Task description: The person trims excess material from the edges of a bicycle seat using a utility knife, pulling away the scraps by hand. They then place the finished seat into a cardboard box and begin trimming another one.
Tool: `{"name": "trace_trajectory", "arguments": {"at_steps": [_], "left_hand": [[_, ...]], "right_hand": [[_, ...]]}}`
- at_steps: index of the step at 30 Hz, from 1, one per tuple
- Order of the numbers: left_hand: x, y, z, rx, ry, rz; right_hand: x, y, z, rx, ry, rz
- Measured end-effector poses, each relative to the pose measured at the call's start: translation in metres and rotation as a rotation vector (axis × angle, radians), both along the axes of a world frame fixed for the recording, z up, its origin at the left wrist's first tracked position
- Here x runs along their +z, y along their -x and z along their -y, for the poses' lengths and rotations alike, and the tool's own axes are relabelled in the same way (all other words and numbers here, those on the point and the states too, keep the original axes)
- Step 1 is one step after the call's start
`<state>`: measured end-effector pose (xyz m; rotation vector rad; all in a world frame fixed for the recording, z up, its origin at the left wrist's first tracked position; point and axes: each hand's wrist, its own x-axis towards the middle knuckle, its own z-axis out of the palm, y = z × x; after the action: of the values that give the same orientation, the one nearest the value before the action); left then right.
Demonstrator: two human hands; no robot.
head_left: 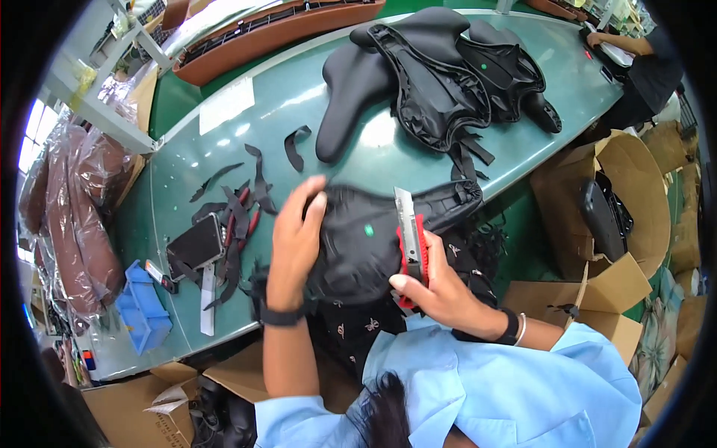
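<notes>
head: right grip (446,290) holds red-handled knife (408,237); left grip (296,237) at saddle (349,257) edge.

Black saddle (340,261) with green dot (368,231), red and silver knife (408,243), light blue shirt (485,369), pale-patterned black cloth (351,325)

Bright light; white glare pools on green tabletop (196,160), left window (32,138) blown out, straight edges bowing toward black rim.

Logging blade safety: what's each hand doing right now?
Left hand: open, at the left edge of the black saddle.
Right hand: closed, holding the utility knife.
</notes>
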<state>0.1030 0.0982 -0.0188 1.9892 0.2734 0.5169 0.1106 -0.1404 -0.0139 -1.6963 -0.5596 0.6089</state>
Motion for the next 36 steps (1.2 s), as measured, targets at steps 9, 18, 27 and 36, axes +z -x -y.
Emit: {"name": "trace_trajectory", "arguments": {"at_steps": [9, 18, 27, 36], "left_hand": [[0.014, 0.058, 0.03, 0.056, 0.824, -0.212], [0.028, 0.037, 0.012, 0.14, 0.703, -0.288], [0.027, 0.019, 0.005, 0.074, 0.664, -0.344], [0.019, 0.033, 0.02, 0.213, 0.815, -0.204]], "right_hand": [[0.006, -0.081, -0.016, 0.251, -0.153, 0.458], [0.032, -0.118, 0.015, 0.434, 0.246, 0.9], [0.044, -0.125, 0.03, 0.69, 0.504, 1.066], [0.033, -0.063, 0.054, 0.473, 0.512, 0.766]]}}
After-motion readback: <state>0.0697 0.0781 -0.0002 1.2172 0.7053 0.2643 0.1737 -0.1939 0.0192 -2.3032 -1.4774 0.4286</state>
